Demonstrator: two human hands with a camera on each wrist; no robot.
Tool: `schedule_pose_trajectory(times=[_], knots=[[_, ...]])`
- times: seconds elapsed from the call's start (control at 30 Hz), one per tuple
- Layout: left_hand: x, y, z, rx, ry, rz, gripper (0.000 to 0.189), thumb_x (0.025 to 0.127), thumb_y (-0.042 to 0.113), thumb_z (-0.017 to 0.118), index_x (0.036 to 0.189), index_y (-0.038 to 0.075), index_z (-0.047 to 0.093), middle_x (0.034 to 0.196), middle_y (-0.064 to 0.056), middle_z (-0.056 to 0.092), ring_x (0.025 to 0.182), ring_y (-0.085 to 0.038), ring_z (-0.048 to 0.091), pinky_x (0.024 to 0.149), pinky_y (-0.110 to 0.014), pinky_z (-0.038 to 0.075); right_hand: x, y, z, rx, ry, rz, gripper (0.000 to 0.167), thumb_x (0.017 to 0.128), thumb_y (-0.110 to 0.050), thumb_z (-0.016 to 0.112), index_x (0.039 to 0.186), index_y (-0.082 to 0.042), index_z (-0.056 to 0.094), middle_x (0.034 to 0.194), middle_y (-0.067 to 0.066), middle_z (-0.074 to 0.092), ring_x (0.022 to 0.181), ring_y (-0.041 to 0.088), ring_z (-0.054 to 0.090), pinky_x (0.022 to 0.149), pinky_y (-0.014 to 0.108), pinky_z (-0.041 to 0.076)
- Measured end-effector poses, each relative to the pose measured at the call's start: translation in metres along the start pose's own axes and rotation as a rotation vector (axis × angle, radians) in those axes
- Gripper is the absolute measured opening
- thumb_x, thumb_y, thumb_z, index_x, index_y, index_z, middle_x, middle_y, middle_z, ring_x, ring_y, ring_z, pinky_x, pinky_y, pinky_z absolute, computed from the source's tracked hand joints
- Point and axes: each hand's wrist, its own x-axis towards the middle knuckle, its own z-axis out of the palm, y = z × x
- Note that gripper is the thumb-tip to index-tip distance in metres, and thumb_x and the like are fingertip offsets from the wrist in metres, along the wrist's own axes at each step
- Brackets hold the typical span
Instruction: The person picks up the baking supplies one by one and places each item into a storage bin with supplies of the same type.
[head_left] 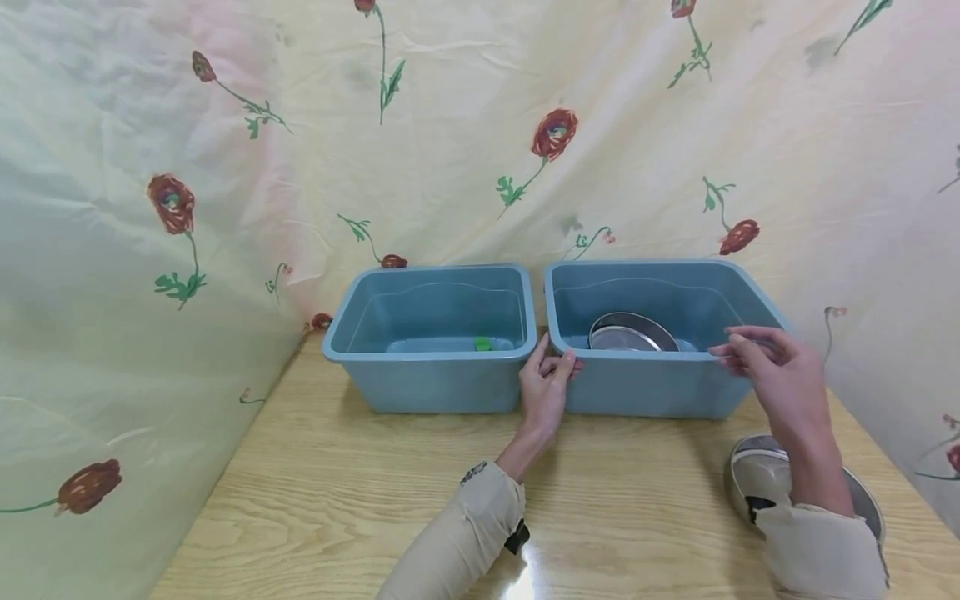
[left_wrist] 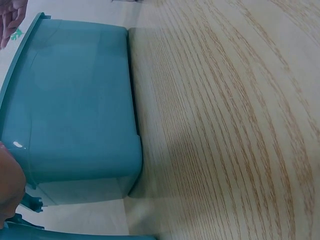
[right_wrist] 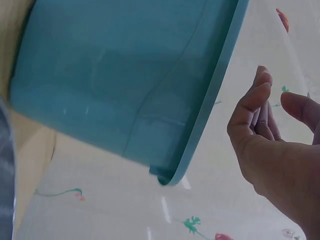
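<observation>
Two blue plastic bins stand side by side on the wooden table. In the head view my left hand (head_left: 545,387) is at the near left corner of the right bin (head_left: 637,383), its thumb on the rim and a finger reaching into the gap beside the left bin (head_left: 438,387). The left wrist view shows part of that hand (left_wrist: 10,185) against the bin's corner. My right hand (head_left: 791,375) hovers by the right bin's near right corner. In the right wrist view this hand (right_wrist: 272,145) is apart from the rim, fingers loosely bent, nothing between them and the thumb.
Inside the right bin lean round metal pans (head_left: 626,333). A small green object (head_left: 482,343) lies in the left bin. Partly under my right forearm, a round metal dish (head_left: 753,467) sits on the table (head_left: 322,500). Flowered cloth (head_left: 450,192) hangs behind and at both sides.
</observation>
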Motion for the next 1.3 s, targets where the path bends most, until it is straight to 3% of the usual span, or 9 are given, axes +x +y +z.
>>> schedule_pose_trajectory(times=[0.2, 0.37, 0.63, 1.07, 1.3], knots=[[0.001, 0.0, 0.0, 0.002, -0.004, 0.001, 0.06, 0.104, 0.008, 0.062, 0.154, -0.01, 0.036, 0.096, -0.018, 0.073, 0.095, -0.029, 0.073, 0.086, -0.025, 0.057, -0.011, 0.006, -0.011, -0.135, -0.017, -0.013, 0.014, 0.107, -0.018, 0.058, 0.115, -0.023, 0.068, 0.09, -0.013, 0.075, 0.081, 0.0, 0.068, 0.073, 0.009, 0.052], [0.001, 0.0, 0.0, -0.003, -0.007, 0.007, 0.059, 0.104, 0.008, 0.062, 0.154, -0.011, 0.036, 0.096, -0.019, 0.072, 0.096, -0.033, 0.073, 0.086, -0.026, 0.058, -0.019, 0.01, -0.015, -0.201, -0.022, -0.021, 0.015, 0.108, -0.018, 0.057, 0.118, -0.021, 0.068, 0.091, -0.014, 0.074, 0.081, 0.0, 0.067, 0.072, 0.009, 0.052], [0.0, 0.0, 0.001, -0.005, 0.001, -0.002, 0.059, 0.104, 0.008, 0.063, 0.154, -0.009, 0.037, 0.095, -0.018, 0.072, 0.096, -0.032, 0.073, 0.087, -0.026, 0.058, -0.028, 0.015, -0.018, -0.21, -0.028, -0.033, 0.017, 0.107, -0.015, 0.059, 0.12, -0.017, 0.069, 0.091, -0.013, 0.075, 0.08, 0.002, 0.067, 0.07, 0.011, 0.051], [0.0, -0.001, 0.001, 0.007, -0.005, -0.002, 0.059, 0.104, 0.011, 0.062, 0.155, -0.008, 0.037, 0.096, -0.018, 0.073, 0.096, -0.032, 0.073, 0.087, -0.026, 0.058, -0.044, 0.026, -0.029, -0.232, -0.044, 0.019, 0.018, 0.107, -0.016, 0.059, 0.114, -0.028, 0.069, 0.091, -0.015, 0.074, 0.08, 0.001, 0.068, 0.067, 0.013, 0.052], [-0.001, 0.0, 0.001, 0.005, -0.004, -0.003, 0.059, 0.104, 0.011, 0.062, 0.155, -0.008, 0.037, 0.096, -0.018, 0.073, 0.096, -0.031, 0.072, 0.087, -0.026, 0.057, -0.056, 0.037, -0.044, -0.224, -0.054, 0.023, 0.022, 0.106, -0.011, 0.059, 0.113, -0.028, 0.072, 0.09, -0.013, 0.075, 0.079, 0.002, 0.07, 0.07, 0.012, 0.052]])
